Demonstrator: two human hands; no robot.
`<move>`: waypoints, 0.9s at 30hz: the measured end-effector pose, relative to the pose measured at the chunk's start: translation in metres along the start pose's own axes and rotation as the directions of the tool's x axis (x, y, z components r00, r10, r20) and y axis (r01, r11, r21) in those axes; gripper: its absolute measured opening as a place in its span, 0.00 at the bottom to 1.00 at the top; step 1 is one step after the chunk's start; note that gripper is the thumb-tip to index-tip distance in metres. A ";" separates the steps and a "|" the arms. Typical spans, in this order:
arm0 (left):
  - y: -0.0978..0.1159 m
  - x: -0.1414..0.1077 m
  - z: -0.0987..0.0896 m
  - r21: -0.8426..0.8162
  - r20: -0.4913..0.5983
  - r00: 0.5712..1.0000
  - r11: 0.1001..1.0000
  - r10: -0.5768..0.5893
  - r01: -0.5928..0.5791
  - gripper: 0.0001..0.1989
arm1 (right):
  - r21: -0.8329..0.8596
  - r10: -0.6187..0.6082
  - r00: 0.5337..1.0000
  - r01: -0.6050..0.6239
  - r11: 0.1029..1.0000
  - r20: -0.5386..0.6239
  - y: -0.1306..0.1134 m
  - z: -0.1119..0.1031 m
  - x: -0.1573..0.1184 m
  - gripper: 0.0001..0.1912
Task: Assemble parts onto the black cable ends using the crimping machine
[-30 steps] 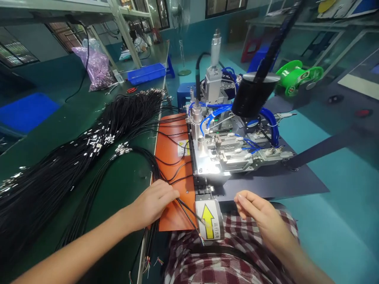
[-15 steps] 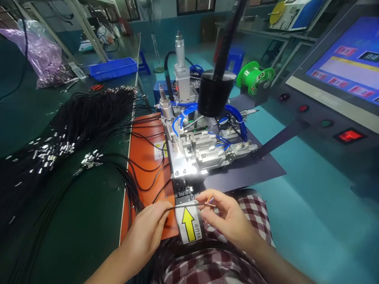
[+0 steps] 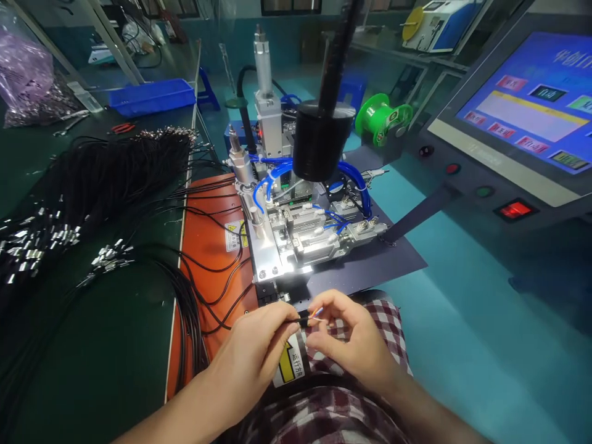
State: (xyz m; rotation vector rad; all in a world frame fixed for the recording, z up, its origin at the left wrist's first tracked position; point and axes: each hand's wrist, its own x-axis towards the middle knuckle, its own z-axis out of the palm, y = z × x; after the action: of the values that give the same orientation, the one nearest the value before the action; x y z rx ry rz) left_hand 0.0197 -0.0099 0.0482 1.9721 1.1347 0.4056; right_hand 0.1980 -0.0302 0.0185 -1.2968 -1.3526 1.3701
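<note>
My left hand (image 3: 252, 342) pinches a thin black cable (image 3: 303, 319) close to its end, thumb against forefinger. From that end fan out short coloured wires (image 3: 317, 312), orange, blue and white among them. Around these wires curves my right hand (image 3: 363, 339), its thumb and fingers apart; whether a fingertip touches a wire is hard to see. Below both hands lies a white label with a yellow arrow (image 3: 287, 364). Just beyond them stands a metal bench machine (image 3: 268, 253) with blue air tubes (image 3: 363, 185).
Bundled black cables (image 3: 106, 166) with shiny ends cover the green table (image 3: 115, 333) at left. More cables cross an orange plate (image 3: 208, 216). A black lamp (image 3: 324, 142) hangs over the machine. A control screen (image 3: 536, 105) stands right, a green spool (image 3: 382, 120) behind.
My left hand has slid along to the cable's end, nearer my right hand. The right thumb and fingers have come off the wires a little. The view has shifted right.
</note>
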 end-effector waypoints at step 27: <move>-0.012 -0.001 0.013 -0.412 -0.058 0.980 0.899 -0.192 0.152 0.11 | 0.338 0.093 0.992 -0.117 0.934 0.084 0.016 0.007 0.016 0.14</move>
State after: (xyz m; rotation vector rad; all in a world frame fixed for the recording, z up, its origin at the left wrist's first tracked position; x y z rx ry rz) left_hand 0.0203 -0.0140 0.0310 1.4906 1.1676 0.5966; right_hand 0.1903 -0.0176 0.0001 -1.1075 -1.0384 1.6514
